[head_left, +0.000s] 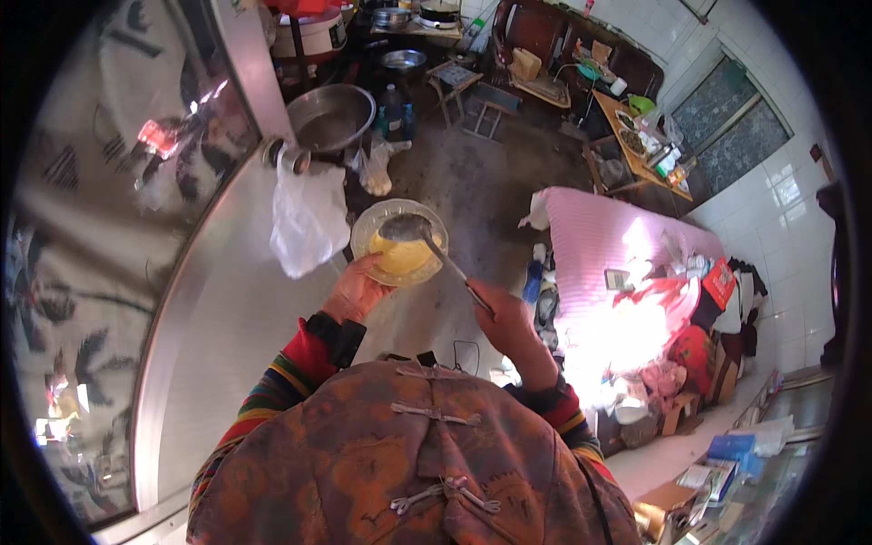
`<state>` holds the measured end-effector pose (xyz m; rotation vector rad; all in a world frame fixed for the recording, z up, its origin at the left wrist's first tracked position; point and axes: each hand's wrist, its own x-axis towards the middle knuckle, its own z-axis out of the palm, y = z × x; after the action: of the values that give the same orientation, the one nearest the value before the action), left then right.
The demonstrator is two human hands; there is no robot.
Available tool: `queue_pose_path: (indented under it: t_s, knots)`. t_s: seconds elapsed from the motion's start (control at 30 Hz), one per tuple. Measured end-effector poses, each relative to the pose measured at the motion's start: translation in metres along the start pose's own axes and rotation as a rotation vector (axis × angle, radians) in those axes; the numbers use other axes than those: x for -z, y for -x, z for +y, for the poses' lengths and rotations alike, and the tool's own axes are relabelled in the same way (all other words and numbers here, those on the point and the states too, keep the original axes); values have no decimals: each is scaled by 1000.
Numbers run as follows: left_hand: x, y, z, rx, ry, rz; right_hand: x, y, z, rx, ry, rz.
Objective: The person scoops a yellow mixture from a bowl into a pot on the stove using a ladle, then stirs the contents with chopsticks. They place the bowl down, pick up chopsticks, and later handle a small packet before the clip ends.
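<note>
My left hand (360,287) grips the near left rim of a clear bowl (436,216), thumb over its edge. Yellow food (406,261), smooth on top, lies inside the bowl. In my right hand (509,316) is the long handle of a metal ladle (405,227), its fingers wrapped round the end. The ladle's head is over the far part of the bowl, above or touching the yellow food; I cannot tell which. Both hands are held out in front of my body, well above the floor.
A white plastic bag (309,218) hangs left of the bowl beside a glass door (118,227). Beyond stand a large metal basin (331,118), dark bottles (392,111) and small stools (490,111). To the right are a pink-covered bed (581,236) heaped with clothes and a wooden table (627,136).
</note>
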<state>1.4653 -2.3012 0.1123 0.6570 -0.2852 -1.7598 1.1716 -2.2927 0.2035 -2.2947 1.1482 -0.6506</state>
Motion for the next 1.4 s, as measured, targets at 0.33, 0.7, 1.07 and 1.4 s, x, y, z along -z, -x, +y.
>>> queue_pose_path:
  t_s: [0.33, 0.7, 1.07, 1.4]
  knots:
    - [-29, -218, 45, 85, 9, -12, 66, -165, 126, -294, -197, -199]
    - [-87, -404, 125, -41, 156, 27, 149, -393, 297, -289, -707, -164]
    - [-77, -623, 265, -200, 103, 64, 174, -577, 457, -653, -700, -20]
    - [-79, -817, 368, -278, 234, 165, 189, -693, 588, -924, -651, 77]
